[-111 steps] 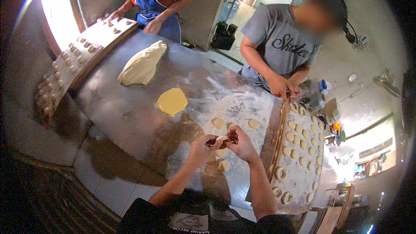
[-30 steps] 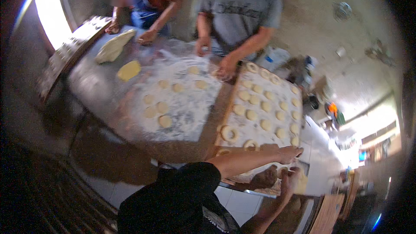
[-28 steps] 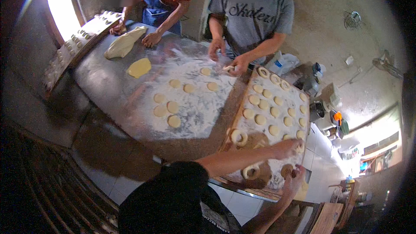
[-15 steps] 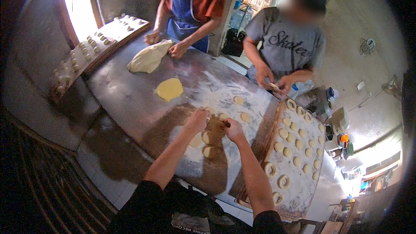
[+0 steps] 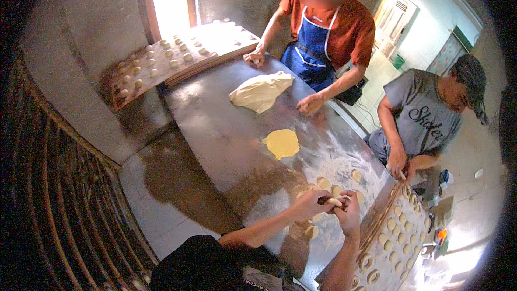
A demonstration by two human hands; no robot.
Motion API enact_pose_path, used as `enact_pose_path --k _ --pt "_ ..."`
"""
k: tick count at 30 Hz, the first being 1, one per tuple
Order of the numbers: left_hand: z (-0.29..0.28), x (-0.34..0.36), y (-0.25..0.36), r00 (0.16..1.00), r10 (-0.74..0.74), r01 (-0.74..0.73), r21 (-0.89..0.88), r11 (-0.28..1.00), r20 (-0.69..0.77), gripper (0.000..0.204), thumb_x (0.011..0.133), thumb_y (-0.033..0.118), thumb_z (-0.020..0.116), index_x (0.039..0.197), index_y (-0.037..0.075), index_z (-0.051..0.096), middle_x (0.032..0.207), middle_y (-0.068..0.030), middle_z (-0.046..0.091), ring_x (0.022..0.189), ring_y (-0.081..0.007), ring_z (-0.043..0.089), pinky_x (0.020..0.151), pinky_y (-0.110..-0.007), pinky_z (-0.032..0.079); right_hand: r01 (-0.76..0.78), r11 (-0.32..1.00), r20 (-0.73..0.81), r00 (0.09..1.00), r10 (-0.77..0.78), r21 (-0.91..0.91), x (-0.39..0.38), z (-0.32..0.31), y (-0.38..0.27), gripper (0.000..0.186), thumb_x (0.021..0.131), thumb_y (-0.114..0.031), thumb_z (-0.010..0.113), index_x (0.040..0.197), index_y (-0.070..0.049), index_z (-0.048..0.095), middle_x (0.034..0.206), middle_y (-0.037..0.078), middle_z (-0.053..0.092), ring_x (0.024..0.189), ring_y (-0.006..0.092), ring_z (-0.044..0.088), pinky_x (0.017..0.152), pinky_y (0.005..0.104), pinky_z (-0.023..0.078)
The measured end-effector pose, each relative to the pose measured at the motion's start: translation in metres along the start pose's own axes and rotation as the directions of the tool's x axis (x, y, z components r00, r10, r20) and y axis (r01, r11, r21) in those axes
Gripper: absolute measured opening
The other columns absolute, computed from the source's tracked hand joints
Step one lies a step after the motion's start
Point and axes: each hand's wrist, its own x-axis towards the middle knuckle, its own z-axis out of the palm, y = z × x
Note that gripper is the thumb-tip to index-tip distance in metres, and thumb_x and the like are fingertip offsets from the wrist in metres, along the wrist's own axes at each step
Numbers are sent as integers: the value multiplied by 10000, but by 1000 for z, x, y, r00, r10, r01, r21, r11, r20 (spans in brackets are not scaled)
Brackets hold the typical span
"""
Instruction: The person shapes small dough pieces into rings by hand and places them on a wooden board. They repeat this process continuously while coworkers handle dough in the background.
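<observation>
Over the floured part of the table, my left hand (image 5: 311,205) and my right hand (image 5: 349,211) meet, fingers closed around one small pale piece of dough (image 5: 334,202). Dark patches show beside it between the fingers; whether they are filling or shadow I cannot tell. Around my hands lie several small round dough pieces, among them one (image 5: 323,183) just beyond my fingers, another (image 5: 356,175) farther off and one (image 5: 311,231) nearer to me. Beyond them rests a flat yellow slab (image 5: 282,144), and behind that a large pale dough mass (image 5: 260,92).
At right, a floured board (image 5: 385,258) carries dough rounds and rings. Another board (image 5: 161,82) with dough balls stands at far left. Across the metal table (image 5: 207,113) is a person in a blue apron (image 5: 315,37); a person in a grey shirt (image 5: 423,109) works dough at right.
The view has swung left. My hands, apart above the dough rounds before, are now together on one piece. The aproned person's hands have come away from the large dough.
</observation>
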Motion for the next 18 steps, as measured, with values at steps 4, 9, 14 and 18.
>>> enact_pose_path --k 4,9,14,18 --pt "-5 6 14 953 300 -284 208 936 -47 284 786 57 695 1061 43 628 771 -136 628 789 -357 643 723 -407 511 214 662 -240 817 -525 -719 19 30 0 507 883 -161 632 1324 -33 418 1121 140 557 976 210 584 811 341 523" --pt "2 1 16 929 221 -174 175 969 -297 584 768 15 680 1305 77 461 1065 -177 577 960 -362 609 825 -441 518 338 901 97 922 -376 273 -3 31 0 588 935 -465 596 1316 -36 467 1157 128 535 964 182 577 853 346 517" --pt "16 -14 24 993 118 -100 -731 675 -27 428 922 127 568 1324 96 427 983 -155 597 889 -262 645 757 -388 527 357 922 -208 923 -324 149 -32 23 -10 658 962 -563 527 1321 -17 451 764 16 661 605 100 565 590 252 497" --pt "40 -21 36 964 217 -229 -66 971 -152 323 995 278 523 1269 111 480 719 -126 655 637 -259 683 586 -380 517 297 943 -178 946 -269 152 -51 20 -9 781 967 -630 440 1425 -2 366 937 80 679 689 107 608 539 247 441"
